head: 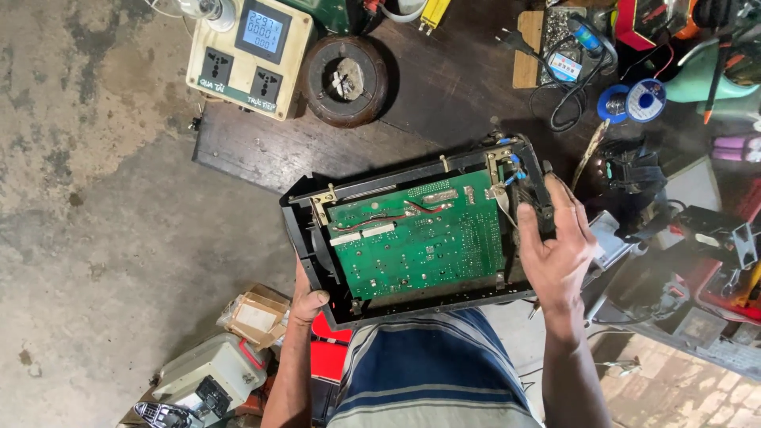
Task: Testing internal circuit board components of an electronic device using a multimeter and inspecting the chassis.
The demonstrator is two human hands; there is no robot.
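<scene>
1. case (313, 238) with green board (416, 238) lies open-face up at the worktop (444, 95) near edge, long axis left-right, tilted up rightward.
2. left hand (307, 301) fingers grasp its lower-left corner.
3. right hand (555, 242) fingers loosely curl on the right end.
4. bare floor (103, 238) lies left; clutter crowds right.

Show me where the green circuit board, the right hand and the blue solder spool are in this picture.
green circuit board (416, 242): head view, middle of the board, inside the black case.
right hand (555, 246): head view, middle of the hand, at the case's right end.
blue solder spool (644, 100): head view, the spool's round face.
</scene>
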